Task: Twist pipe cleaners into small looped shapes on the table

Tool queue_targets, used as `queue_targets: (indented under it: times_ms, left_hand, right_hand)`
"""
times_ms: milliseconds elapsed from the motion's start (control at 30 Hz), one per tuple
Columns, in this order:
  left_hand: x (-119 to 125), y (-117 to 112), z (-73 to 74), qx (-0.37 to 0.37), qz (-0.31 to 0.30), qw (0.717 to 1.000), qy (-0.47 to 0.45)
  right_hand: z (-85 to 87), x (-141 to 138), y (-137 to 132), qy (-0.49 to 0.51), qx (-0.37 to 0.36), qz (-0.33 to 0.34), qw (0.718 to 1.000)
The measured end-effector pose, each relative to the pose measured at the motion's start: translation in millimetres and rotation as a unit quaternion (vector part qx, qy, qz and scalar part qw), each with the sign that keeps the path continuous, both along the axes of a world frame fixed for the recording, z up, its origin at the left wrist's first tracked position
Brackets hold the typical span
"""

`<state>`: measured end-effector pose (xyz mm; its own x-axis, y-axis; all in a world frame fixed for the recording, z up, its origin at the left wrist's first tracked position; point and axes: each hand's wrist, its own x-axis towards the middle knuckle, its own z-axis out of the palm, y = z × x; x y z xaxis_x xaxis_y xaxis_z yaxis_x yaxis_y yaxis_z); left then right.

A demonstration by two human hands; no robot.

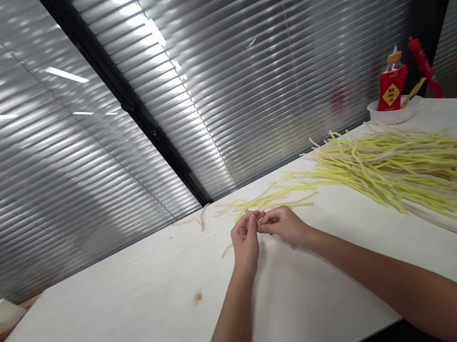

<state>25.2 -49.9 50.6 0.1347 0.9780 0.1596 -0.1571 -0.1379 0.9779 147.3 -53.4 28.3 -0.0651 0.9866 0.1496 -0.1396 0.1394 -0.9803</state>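
Note:
Both hands meet over the white table [146, 311], fingertips nearly touching. My left hand [245, 237] is pinched closed on a thin pale pipe cleaner [248, 212], whose tip pokes up above the fingers. Closed in a pinch as well, my right hand [283, 225] grips the same piece from the right side. Most of it is hidden by the fingers. A pale curved end [226, 250] shows left of my left hand; whether it belongs to the held piece I cannot tell. Just beyond the hands lie several loose yellow and beige pipe cleaners [300, 187].
A large heap of yellow and beige pipe cleaners [418, 164] covers the table's right side. Behind it, a white bowl [391, 115] holds a red bottle [392, 88]. Glass with metal blinds [260, 73] borders the far edge. A brown stain [197, 297] marks the tabletop.

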Motion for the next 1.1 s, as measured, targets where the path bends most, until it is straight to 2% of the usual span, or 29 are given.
queue_targets:
  times_ms: [200, 267, 367, 433, 533, 633, 700, 800, 933, 1000, 1100]
  left_hand:
    - [-4, 6, -1.7, -0.04, 0.016, 0.999, -0.034]
    - [-7, 8, -3.1, -0.085, 0.034, 0.995, -0.038]
    - [-10, 11, -4.3, -0.174, 0.046, 0.983, -0.039]
    - [-10, 12, -3.9, -0.227, 0.045, 0.972, -0.042]
    - [-8, 10, -1.1, -0.279, 0.032, 0.958, -0.056]
    - [-7, 8, 2.0, -0.308, 0.019, 0.949, -0.071]
    - [-8, 8, 2.7, -0.316, 0.005, 0.945, -0.08]
    - [-10, 9, 0.9, -0.321, -0.019, 0.942, -0.097]
    - [-12, 12, -1.9, -0.335, -0.036, 0.936, -0.106]
    - [-11, 12, -1.9, -0.34, -0.042, 0.933, -0.108]
    - [-10, 11, -0.6, -0.345, -0.054, 0.93, -0.111]
  right_hand:
    - [-4.8, 1, 4, 0.001, 0.007, 0.033, 0.999]
    - [-2.9, 8, 6, -0.025, -0.004, -0.002, 1.0]
    - [4.1, 25, 9, -0.109, -0.009, -0.105, 0.988]
    - [9.3, 38, 9, -0.211, -0.007, -0.165, 0.964]
    - [13.4, 52, 7, -0.4, -0.044, -0.197, 0.894]
    - [11.3, 55, 6, -0.521, -0.105, -0.179, 0.828]
    - [8.0, 52, 5, -0.55, -0.12, -0.145, 0.814]
    - [3.2, 47, 4, -0.558, -0.115, -0.098, 0.816]
    - [1.8, 46, 3, -0.556, -0.105, -0.067, 0.822]
    - [3.8, 45, 2, -0.533, -0.087, -0.068, 0.839]
    - [8.5, 42, 2, -0.445, -0.053, -0.07, 0.891]
